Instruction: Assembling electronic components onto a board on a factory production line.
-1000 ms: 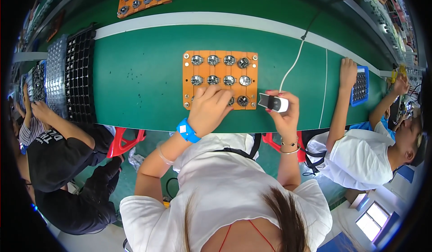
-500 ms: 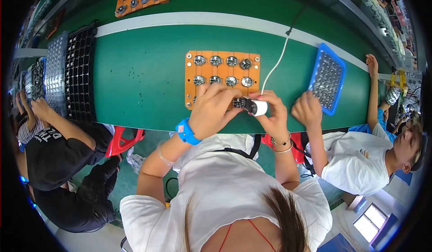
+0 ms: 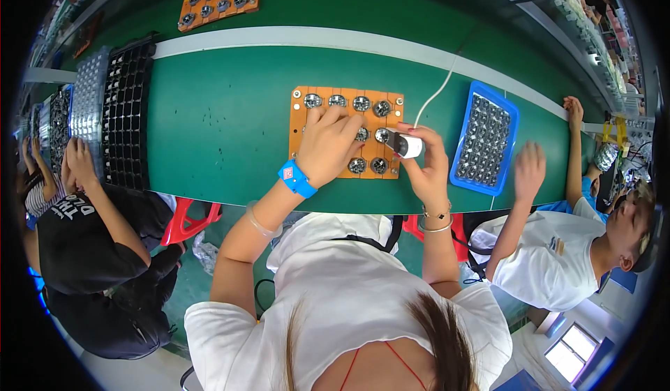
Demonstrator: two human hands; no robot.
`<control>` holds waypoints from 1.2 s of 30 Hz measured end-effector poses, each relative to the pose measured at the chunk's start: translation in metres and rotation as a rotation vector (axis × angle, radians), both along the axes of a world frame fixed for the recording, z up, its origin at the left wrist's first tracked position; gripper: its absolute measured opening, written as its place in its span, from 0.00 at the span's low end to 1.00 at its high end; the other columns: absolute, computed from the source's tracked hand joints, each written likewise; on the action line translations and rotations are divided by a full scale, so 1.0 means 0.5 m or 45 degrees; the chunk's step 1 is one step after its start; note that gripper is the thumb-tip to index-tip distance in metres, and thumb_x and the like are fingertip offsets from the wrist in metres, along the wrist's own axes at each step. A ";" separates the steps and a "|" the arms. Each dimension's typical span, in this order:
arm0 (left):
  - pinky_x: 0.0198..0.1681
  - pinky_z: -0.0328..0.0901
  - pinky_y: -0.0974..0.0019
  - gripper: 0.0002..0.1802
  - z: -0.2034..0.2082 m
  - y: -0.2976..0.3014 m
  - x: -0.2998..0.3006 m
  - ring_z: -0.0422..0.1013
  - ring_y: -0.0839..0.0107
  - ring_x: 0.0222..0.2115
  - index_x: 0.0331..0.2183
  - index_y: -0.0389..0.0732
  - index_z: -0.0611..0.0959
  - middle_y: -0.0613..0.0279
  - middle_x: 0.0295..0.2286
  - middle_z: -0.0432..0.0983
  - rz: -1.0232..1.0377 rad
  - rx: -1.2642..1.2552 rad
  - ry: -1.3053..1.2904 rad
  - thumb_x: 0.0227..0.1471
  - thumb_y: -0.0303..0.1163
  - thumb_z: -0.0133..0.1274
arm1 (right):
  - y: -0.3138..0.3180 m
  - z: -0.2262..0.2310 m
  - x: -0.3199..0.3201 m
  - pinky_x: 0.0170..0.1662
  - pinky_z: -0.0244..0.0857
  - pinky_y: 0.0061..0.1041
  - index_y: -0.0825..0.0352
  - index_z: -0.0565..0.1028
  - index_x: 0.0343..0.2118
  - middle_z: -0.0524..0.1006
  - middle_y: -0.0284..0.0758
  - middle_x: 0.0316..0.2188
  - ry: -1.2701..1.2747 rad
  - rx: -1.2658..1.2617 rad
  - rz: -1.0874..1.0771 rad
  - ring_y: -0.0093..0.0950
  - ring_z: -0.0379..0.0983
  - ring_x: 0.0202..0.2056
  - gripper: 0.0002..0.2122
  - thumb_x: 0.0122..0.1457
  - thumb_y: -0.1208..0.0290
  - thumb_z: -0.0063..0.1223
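Observation:
An orange fixture board (image 3: 297,122) with rows of round, silver-and-black electronic parts lies on the bench in front of me. My left hand (image 3: 328,143), wearing a blue wristband (image 3: 296,177), reaches over its left and middle part with fingers bent down. These fingers hide several places on the board, and whatever lies under the fingertips. A round part (image 3: 362,134) shows just right of the fingertips. My right hand (image 3: 430,161) is closed around a white-and-black corded handheld device (image 3: 407,145). The device's dark end meets the board's right side, at a round part (image 3: 382,135).
A blue tray (image 3: 455,176) full of small round parts lies to the right, near a co-worker's raised hand (image 3: 530,171). Black gridded trays (image 3: 127,112) stand at left. Another orange board (image 3: 220,0) lies beyond the white rail (image 3: 279,36). A white cord (image 3: 436,91) crosses the bench.
My left hand has moved from the round part at the device's tip to over the board. The device has shifted up onto the board's right side. The blue tray has slid nearer; the co-worker's hand is off it.

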State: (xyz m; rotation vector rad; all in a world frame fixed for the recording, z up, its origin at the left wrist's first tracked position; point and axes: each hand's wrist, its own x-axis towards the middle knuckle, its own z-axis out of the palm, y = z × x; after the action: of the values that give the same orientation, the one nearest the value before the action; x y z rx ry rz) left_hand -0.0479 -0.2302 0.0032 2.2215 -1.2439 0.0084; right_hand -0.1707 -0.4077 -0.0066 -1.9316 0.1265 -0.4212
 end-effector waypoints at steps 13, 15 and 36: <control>0.42 0.53 0.61 0.24 0.037 -0.004 0.012 0.67 0.68 0.39 0.40 0.44 0.76 0.68 0.30 0.78 0.017 -0.154 0.072 0.38 0.33 0.64 | 0.017 -0.011 0.014 0.53 0.63 0.30 0.66 0.63 0.49 0.73 0.43 0.47 -0.074 0.545 -0.100 0.32 0.70 0.49 0.22 0.52 0.84 0.56; 0.42 0.54 0.61 0.25 0.030 0.000 0.028 0.67 0.68 0.39 0.41 0.44 0.75 0.67 0.31 0.77 -0.065 -0.017 0.107 0.38 0.34 0.64 | 0.004 -0.004 0.021 0.52 0.64 0.30 0.66 0.61 0.50 0.72 0.43 0.46 -0.182 0.499 -0.163 0.34 0.69 0.50 0.21 0.55 0.82 0.55; 0.46 0.58 0.62 0.22 0.044 -0.039 0.081 0.73 0.64 0.33 0.42 0.43 0.72 0.62 0.32 0.77 -0.107 -0.315 0.255 0.43 0.27 0.61 | -0.001 0.024 0.098 0.54 0.61 0.27 0.68 0.65 0.47 0.73 0.42 0.48 -0.035 0.061 -0.036 0.30 0.69 0.50 0.18 0.54 0.83 0.54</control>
State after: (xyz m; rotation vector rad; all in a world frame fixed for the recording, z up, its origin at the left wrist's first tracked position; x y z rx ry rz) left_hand -0.0073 -0.2496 0.0251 1.9077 -1.1579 -0.0865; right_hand -0.1215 -0.4084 0.0054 -1.8783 0.1452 -0.4593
